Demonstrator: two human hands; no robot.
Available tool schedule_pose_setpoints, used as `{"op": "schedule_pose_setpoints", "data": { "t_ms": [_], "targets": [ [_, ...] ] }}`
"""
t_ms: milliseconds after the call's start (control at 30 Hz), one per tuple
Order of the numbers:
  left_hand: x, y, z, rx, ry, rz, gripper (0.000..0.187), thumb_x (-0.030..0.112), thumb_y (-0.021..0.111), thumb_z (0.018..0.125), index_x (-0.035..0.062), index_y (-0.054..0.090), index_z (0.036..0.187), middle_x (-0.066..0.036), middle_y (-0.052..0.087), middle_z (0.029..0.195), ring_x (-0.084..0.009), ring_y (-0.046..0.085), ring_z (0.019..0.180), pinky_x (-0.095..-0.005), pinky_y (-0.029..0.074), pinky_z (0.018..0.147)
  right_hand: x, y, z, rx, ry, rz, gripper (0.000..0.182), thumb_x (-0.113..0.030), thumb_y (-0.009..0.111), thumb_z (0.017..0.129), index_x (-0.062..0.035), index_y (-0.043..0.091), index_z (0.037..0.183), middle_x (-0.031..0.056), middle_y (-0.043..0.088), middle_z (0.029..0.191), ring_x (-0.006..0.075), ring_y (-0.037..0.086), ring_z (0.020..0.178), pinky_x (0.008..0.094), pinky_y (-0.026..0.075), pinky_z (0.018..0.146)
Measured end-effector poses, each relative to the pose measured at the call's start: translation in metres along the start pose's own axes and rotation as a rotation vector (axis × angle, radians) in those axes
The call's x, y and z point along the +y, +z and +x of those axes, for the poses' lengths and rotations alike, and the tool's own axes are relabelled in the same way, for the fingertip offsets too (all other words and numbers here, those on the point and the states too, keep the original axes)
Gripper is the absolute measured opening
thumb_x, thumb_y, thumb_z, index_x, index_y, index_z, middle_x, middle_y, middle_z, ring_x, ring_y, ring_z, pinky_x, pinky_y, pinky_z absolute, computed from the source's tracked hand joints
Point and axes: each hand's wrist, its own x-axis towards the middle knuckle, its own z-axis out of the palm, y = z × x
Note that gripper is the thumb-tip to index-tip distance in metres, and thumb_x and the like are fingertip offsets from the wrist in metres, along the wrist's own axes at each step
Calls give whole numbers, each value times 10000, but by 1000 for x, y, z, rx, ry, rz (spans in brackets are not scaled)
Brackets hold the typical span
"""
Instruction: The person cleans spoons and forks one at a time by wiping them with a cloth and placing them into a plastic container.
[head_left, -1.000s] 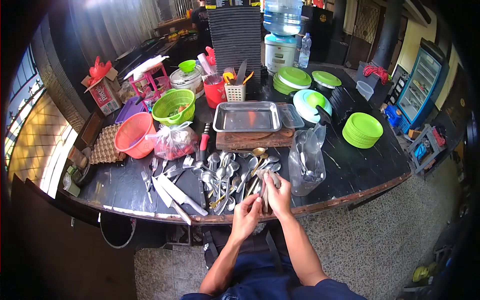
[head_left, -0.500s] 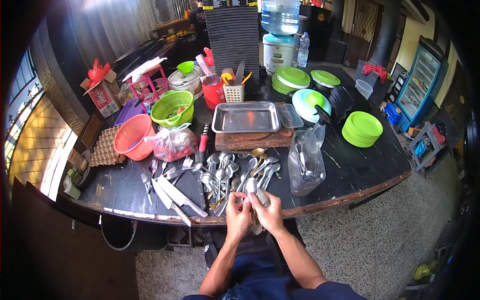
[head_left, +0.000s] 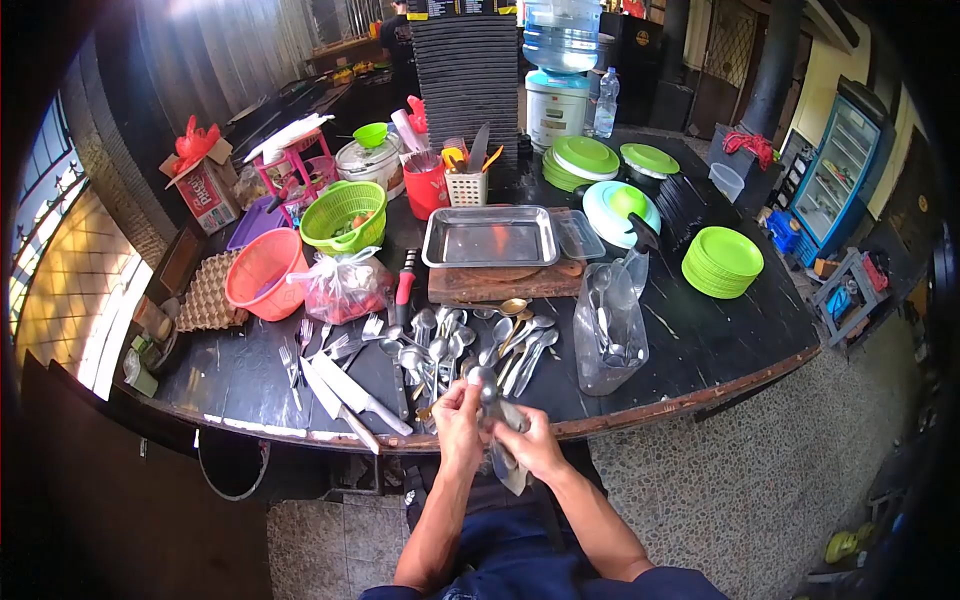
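Note:
Near the table's front edge my left hand (head_left: pixel 461 425) pinches a metal spoon (head_left: pixel 483 380), its bowl pointing up. My right hand (head_left: pixel 530 440) is closed on a greyish cloth (head_left: pixel 511 468) wrapped about the spoon's handle, just right of my left hand. Behind them lies a pile of spoons (head_left: pixel 440 349). Forks (head_left: pixel 290 365) and two large knives (head_left: pixel 350 388) lie to the left. A clear plastic container (head_left: pixel 610 345) on the right holds several spoons.
A metal tray (head_left: pixel 490 238) rests on a wooden board (head_left: pixel 490 285) behind the pile. An orange basket (head_left: pixel 262 275), green basket (head_left: pixel 345 217) and plastic bag (head_left: pixel 345 287) stand left. Green plates (head_left: pixel 722 262) are stacked right. A person (head_left: pixel 396 38) stands far back.
My right hand has moved slightly down with the cloth, which now hangs lower along the handle. My left hand has shifted a little left, still with the spoon.

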Motion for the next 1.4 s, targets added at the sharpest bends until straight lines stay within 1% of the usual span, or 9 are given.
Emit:
{"op": "schedule_pose_setpoints", "data": {
  "t_ms": [100,233,333,433,633,867,1100,1233,1400],
  "targets": [
    [-3,-9,16,95,55,21,194,215,712,980,58,726,867,82,552,683,-18,417,595,-213,295,548,0,5,-15,-55,58,-7,211,-140,756,924,23,729,1054,6,729,891,50,623,798,246,515,715],
    [-12,-26,29,74,32,-30,175,210,658,1009,40,690,987,-25,718,902,-102,662,771,-260,533,668,-3,-1,-20,-135,99,120,191,-153,765,931,2,736,1037,2,725,889,46,627,798,233,504,728],
    [-3,-24,21,-148,-137,-426,427,318,666,1000,56,541,1314,-124,667,1135,-242,700,930,-407,595,822,-13,-11,-17,-169,269,249,195,-212,757,942,-40,733,1030,-1,707,869,60,624,765,237,496,703],
    [-3,-26,19,-292,-189,-527,535,362,669,991,58,480,1388,-134,640,1181,-250,670,934,-424,572,814,-5,-15,-17,-211,363,338,220,-267,744,950,-67,724,1039,-2,695,874,77,629,759,240,494,696],
    [-10,-41,29,-160,-109,-501,238,192,678,993,51,632,1178,-82,680,1031,-184,631,786,-342,540,707,-13,-17,-24,-203,413,321,303,-290,744,950,-33,718,1109,7,720,971,79,672,865,237,519,761],
    [-12,-30,15,-72,110,85,108,31,779,884,35,680,841,-76,735,832,-87,622,650,-234,441,534,-5,-18,-7,98,15,-167,248,-221,771,923,-4,737,1037,-5,722,851,60,629,741,259,504,658],
    [-10,-6,0,-24,204,192,131,2,806,839,0,676,820,-77,730,800,-93,626,662,-251,466,592,-15,-7,-4,127,-142,-531,268,-225,758,896,13,703,1005,167,718,782,188,717,721,370,531,657],
    [-9,-20,9,73,162,174,118,20,824,837,-5,708,841,-70,742,845,-98,648,721,-252,515,705,-2,-10,-17,25,-105,-548,317,-290,767,906,10,694,974,130,685,713,143,612,633,375,504,619],
    [-10,-21,15,108,131,162,120,93,799,886,7,718,905,-43,725,842,-60,597,662,-222,455,576,13,-14,-20,7,-77,-372,318,-321,765,927,-8,715,953,20,657,711,50,540,670,295,462,603]
  ]
}}
